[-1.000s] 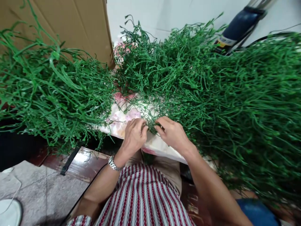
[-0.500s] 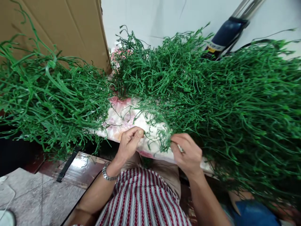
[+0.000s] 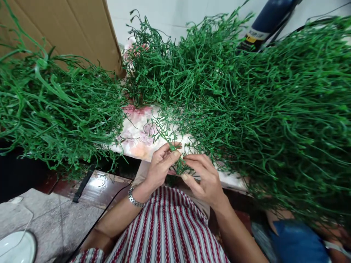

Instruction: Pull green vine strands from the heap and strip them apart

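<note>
From where I stand, the left hand [image 3: 161, 165] is nearest, its thumb and forefinger pinched narrow on a green stem [image 3: 172, 147], held up, I'd judge, so the other hand can get at it. The right hand [image 3: 206, 179] faces it, thumb and forefinger parted (whether a strand is caught there, I can't tell). A small tangle of strands [image 3: 180, 168] hangs between the two sets of fingertips, below the pinch.

Just beyond the fingers lies a floral cloth [image 3: 142, 133], strewn with loose bits. Heaps flank it, within easy reach, I suppose: one heap [image 3: 65, 109] off the left fingers, a bigger one [image 3: 287, 120] off the right, another [image 3: 186, 73] ahead. Farthest from the fingers stand a cardboard panel [image 3: 79, 33] and a dark blue cylinder [image 3: 270, 22].
</note>
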### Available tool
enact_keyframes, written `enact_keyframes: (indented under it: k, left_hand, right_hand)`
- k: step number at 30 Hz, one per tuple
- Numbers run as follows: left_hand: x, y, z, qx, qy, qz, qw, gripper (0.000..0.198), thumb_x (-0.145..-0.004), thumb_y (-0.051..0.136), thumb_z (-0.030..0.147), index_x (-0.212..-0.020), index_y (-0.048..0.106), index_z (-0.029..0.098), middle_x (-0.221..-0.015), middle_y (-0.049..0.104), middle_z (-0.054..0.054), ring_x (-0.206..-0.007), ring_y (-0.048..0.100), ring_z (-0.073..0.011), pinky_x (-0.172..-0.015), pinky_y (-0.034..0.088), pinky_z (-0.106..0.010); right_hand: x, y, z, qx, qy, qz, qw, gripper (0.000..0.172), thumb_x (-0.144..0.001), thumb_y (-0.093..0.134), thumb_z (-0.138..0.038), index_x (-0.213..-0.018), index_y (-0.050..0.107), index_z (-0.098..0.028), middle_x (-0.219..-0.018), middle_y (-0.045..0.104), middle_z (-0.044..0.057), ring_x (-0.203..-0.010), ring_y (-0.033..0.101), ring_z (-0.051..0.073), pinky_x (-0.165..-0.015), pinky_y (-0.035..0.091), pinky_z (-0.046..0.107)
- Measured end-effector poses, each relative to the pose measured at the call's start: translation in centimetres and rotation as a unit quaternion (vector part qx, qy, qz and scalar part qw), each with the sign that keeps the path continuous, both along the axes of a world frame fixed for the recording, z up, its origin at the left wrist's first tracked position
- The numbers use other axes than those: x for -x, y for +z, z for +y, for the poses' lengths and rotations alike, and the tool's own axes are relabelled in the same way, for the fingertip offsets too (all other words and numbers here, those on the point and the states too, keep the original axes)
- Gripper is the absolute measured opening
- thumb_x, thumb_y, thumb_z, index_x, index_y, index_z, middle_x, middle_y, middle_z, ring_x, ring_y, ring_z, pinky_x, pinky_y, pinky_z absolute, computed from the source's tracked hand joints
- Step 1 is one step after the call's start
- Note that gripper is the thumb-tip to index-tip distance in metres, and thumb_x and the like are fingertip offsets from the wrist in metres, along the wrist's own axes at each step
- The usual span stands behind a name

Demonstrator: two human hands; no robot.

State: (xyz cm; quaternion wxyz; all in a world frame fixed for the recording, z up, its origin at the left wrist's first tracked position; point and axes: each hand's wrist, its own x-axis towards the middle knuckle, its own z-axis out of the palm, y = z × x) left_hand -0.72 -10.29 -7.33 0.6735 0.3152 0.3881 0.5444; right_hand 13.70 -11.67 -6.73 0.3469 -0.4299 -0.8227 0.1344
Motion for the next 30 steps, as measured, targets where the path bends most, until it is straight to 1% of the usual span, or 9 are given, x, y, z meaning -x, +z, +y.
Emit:
enact_keyframes:
  k: [4,7,10,14,18,21,26,28,30]
  left_hand:
    - [-0.8,0.3,0.1,-0.04,-0.049,0.038,0.997,0.034,-0.075,0.064,0.037,-0.104,0.063,0.019,-0.088,0.063,-0.003,-0.075,0.056,-0.0126,-0.065,0.044,-0.021]
    - [0.0,0.8,-0.1,-0.116,-0.034,0.167,0.979,0.025,-0.082,0.056,0.033,-0.099,0.066,0.018,-0.089,0.064,-0.006,-0.082,0.057,-0.016,-0.074,0.044,-0.026]
    - [1.6,1.4,-0.7,-0.246,0.05,0.332,0.909,0.018,-0.082,0.055,0.021,-0.095,0.068,0.02,-0.087,0.065,-0.006,-0.085,0.058,-0.0185,-0.079,0.043,-0.03]
    - [3.0,2.1,-0.2,-0.371,0.165,0.438,0.802,0.041,-0.077,0.058,0.013,-0.116,0.059,0.027,-0.11,0.06,-0.009,-0.105,0.052,-0.0234,-0.093,0.038,-0.038]
    - [3.4,2.2,2.8,-0.373,0.061,0.482,0.791,0.034,-0.086,0.047,0.024,-0.118,0.057,0.023,-0.117,0.059,-0.01,-0.112,0.049,-0.0231,-0.099,0.033,-0.041]
    - [3.4,2.0,4.6,-0.334,0.042,0.524,0.782,0.032,-0.089,0.04,0.033,-0.112,0.06,0.02,-0.112,0.062,-0.009,-0.108,0.051,-0.022,-0.095,0.034,-0.04]
    - [3.3,1.4,5.5,-0.283,-0.018,0.601,0.747,0.033,-0.089,0.039,0.036,-0.085,0.066,0.02,-0.094,0.068,-0.005,-0.095,0.056,-0.0209,-0.088,0.037,-0.039]
    - [3.3,1.6,5.0,-0.285,0.016,0.595,0.751,0.028,-0.088,0.044,0.034,-0.08,0.066,0.018,-0.09,0.067,-0.005,-0.091,0.058,-0.02,-0.087,0.04,-0.038]
    - [3.2,2.3,3.9,-0.307,0.099,0.569,0.757,0.02,-0.086,0.048,0.028,-0.086,0.065,0.017,-0.093,0.066,-0.007,-0.092,0.059,-0.0195,-0.087,0.042,-0.038]
  right_hand:
    - [0.3,0.4,-0.2,0.011,-0.054,-0.015,0.998,0.01,-0.084,0.05,-0.022,-0.081,0.058,-0.017,-0.079,0.06,0.007,-0.076,0.055,0.017,-0.07,0.045,0.032]
    - [-0.9,0.8,0.0,0.012,-0.084,0.031,0.996,0.01,-0.085,0.049,-0.019,-0.078,0.055,-0.017,-0.076,0.058,0.005,-0.072,0.055,0.015,-0.067,0.045,0.029]
    - [-2.7,1.3,0.0,-0.005,-0.092,0.007,0.996,0.007,-0.084,0.05,-0.018,-0.08,0.056,-0.017,-0.078,0.059,0.005,-0.074,0.055,0.016,-0.069,0.045,0.03]
    - [-4.3,2.1,-0.6,-0.026,-0.051,-0.036,0.998,0.007,-0.083,0.051,-0.014,-0.084,0.057,-0.017,-0.079,0.06,0.006,-0.075,0.056,0.016,-0.07,0.046,0.031]
    - [-5.3,3.4,-1.5,-0.005,0.012,-0.052,0.999,0.008,-0.082,0.051,-0.013,-0.08,0.057,-0.016,-0.077,0.059,0.006,-0.072,0.054,0.015,-0.067,0.046,0.029]
    - [-6.7,4.5,-2.3,0.005,0.044,-0.037,0.998,0.009,-0.08,0.051,-0.011,-0.08,0.059,-0.016,-0.077,0.059,0.006,-0.071,0.053,0.016,-0.064,0.045,0.03]
    - [-9.6,5.5,-3.6,-0.02,-0.001,0.049,0.999,0.013,-0.077,0.052,-0.006,-0.082,0.058,-0.016,-0.081,0.057,0.007,-0.077,0.055,0.018,-0.07,0.046,0.032]
    - [-10.3,5.6,-3.7,-0.053,-0.048,0.064,0.995,0.015,-0.075,0.054,-0.004,-0.083,0.057,-0.016,-0.081,0.057,0.007,-0.075,0.055,0.016,-0.068,0.045,0.03]
    - [-10.2,5.5,-3.5,-0.063,-0.073,0.047,0.994,0.014,-0.076,0.054,-0.004,-0.083,0.056,-0.016,-0.079,0.057,0.006,-0.071,0.055,0.015,-0.063,0.044,0.028]
